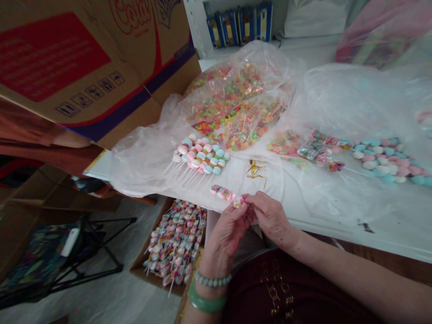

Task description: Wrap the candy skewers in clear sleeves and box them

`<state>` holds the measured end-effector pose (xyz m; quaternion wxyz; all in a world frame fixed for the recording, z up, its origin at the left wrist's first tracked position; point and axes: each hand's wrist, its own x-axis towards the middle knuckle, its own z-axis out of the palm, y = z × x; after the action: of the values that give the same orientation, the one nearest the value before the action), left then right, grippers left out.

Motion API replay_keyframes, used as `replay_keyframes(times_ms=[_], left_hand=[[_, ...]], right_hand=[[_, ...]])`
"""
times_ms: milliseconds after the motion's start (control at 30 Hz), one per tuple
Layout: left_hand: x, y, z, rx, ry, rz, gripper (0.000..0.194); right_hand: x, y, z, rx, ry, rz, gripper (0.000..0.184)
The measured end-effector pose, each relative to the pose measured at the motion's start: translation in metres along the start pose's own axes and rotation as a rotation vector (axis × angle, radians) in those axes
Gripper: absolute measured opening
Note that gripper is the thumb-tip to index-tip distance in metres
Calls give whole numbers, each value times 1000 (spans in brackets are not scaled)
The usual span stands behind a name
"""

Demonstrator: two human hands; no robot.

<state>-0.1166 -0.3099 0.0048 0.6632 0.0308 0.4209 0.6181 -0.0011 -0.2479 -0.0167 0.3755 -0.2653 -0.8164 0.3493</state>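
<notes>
Gripping a wrapped candy (222,193), the left hand (232,223) and right hand (272,218) meet just over the near edge of the table (303,204). The candy's long axis runs slantwise: its free end points away from the person and to the left, toward the bare skewers (204,155), and its other end goes in among the fingers, which hide whatever stick it has. The left hand's fingers are clamped on that near end; the right hand's are curled, their tips pinched together on the wrapper there. Just what lies between those tips is too small to tell.

The bare skewers lie side by side beyond the candy's free end, marshmallows away from the person, white sticks slanting back toward the table's edge. Gold ties (255,170) lie loosely crossed, beyond the hands. Farther back sits a bag (236,108) of candy rings; to the right are wrapped skewers (315,153) and a spread of loose marshmallows (388,159). Below the table, left of the hands, a box (141,271) is full of wrapped skewers pointing various ways. Green beads (213,281) and a bangle (209,303) circle the left wrist.
</notes>
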Motion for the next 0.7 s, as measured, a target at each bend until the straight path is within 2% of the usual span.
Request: replay_keyframes(times_ms=[67,200,300,367,433,500,600,700], left_hand=[[3,0,-1,-78,53,36,22],[12,-1,3,-164,211,103,13],[13,0,7,-239,298,125,22],[10,1,7,-216,255,115,23],[8,2,5,-158,161,88,31],[6,2,4,-133,102,68,37],[7,1,6,-137,104,52,35],[8,-3,14,-144,160,102,28]], right_hand=[[-1,-4,1,2,-22,-17,24],[-2,-13,5,23,-45,-86,21],[-2,-13,7,29,-70,-111,20],[-2,-11,6,24,-92,-109,22],[-2,-11,5,2,-105,-89,22],[-1,-14,2,-82,-101,-61,21],[1,-23,0,-332,-90,-75,20],[5,-28,-1,-517,-117,-147,20]])
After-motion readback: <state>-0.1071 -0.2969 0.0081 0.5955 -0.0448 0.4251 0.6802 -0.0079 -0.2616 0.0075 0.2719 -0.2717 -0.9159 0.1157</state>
